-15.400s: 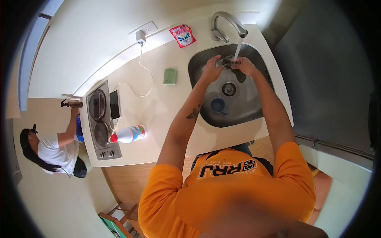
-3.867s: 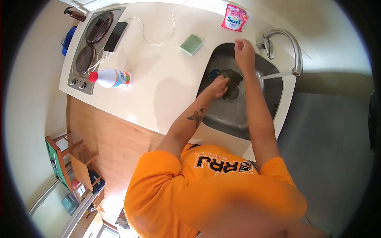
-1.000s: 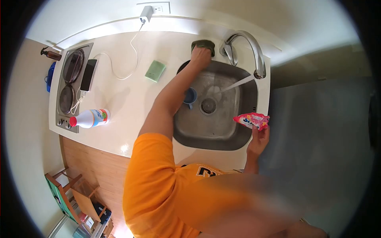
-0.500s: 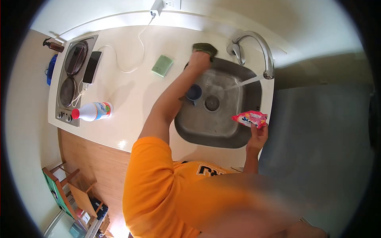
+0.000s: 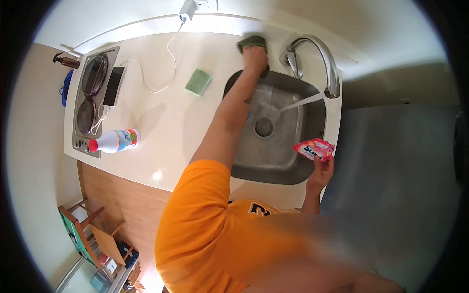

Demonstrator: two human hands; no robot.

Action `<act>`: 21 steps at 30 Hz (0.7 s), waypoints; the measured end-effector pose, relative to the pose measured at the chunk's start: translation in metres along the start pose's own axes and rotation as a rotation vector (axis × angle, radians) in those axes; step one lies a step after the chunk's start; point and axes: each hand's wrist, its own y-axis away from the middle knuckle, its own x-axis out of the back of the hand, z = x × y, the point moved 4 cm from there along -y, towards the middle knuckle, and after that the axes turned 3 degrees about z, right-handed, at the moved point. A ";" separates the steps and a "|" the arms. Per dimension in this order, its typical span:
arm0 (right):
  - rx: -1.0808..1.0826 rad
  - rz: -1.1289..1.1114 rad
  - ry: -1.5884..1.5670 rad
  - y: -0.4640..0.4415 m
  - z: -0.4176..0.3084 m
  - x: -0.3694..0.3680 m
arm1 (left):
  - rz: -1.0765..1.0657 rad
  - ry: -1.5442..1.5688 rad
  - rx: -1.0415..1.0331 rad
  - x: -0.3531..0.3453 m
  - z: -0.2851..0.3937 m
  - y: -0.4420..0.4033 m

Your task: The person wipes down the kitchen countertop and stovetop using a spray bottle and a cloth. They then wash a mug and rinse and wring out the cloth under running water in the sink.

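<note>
My left hand (image 5: 255,59) reaches past the far edge of the sink and is closed on a dark green cloth (image 5: 252,42), pressed to the counter left of the tap. Near the sink's right rim, my right hand (image 5: 320,175) grips a pink detergent packet (image 5: 315,149) by its lower end, over the basin. Water runs from the curved tap (image 5: 320,49) into the steel sink (image 5: 273,171). Most of a blue cup (image 5: 248,116) in the basin is hidden behind my left forearm.
Left of the sink lies a pale green sponge (image 5: 198,82). Further left are a white bottle with a red cap (image 5: 115,141), a phone (image 5: 114,86) on a white charging cable, and a two-plate stove (image 5: 86,115). A grey surface (image 5: 391,156) borders the counter's right side.
My left hand has slid the green cloth a little farther back along the counter. The left forearm has shifted right and now covers most of the cup. My right hand still holds the packet.
</note>
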 end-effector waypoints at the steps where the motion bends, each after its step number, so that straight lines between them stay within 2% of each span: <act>1: 0.043 -0.028 0.030 0.000 -0.007 -0.008 | -0.053 -0.029 -0.099 -0.010 0.014 -0.001; 2: 0.052 -0.026 0.027 -0.001 -0.010 -0.014 | 0.052 -0.035 -0.181 -0.010 0.030 -0.001; 5: 0.104 -0.046 0.054 -0.004 -0.016 -0.016 | -0.012 0.127 -0.165 -0.012 0.043 -0.010; 7: 0.127 0.064 0.077 -0.005 -0.016 -0.004 | -0.152 0.114 -0.226 -0.012 0.032 -0.008; 9: 0.113 0.075 0.072 -0.007 -0.017 0.007 | -0.094 0.096 -0.164 -0.006 0.013 -0.004; 13: 0.087 0.150 0.091 -0.004 -0.018 0.035 | -0.003 -0.003 0.097 0.021 -0.069 -0.012; 14: 0.084 0.157 0.085 -0.003 -0.017 0.042 | 0.212 -0.088 0.016 0.023 -0.080 -0.009; 16: 0.110 0.179 0.121 0.000 -0.016 0.054 | 0.229 -0.006 -0.022 0.025 -0.075 0.001; 18: 0.104 0.184 0.112 0.002 -0.012 0.062 | -0.069 0.029 -0.015 0.005 -0.049 0.014; 20: 0.095 0.188 0.099 0.004 -0.008 0.065 | -0.061 0.023 -0.238 -0.006 -0.008 0.041; 21: 0.096 0.167 0.075 0.004 -0.009 0.066 | 0.109 0.141 -0.350 -0.004 0.011 0.056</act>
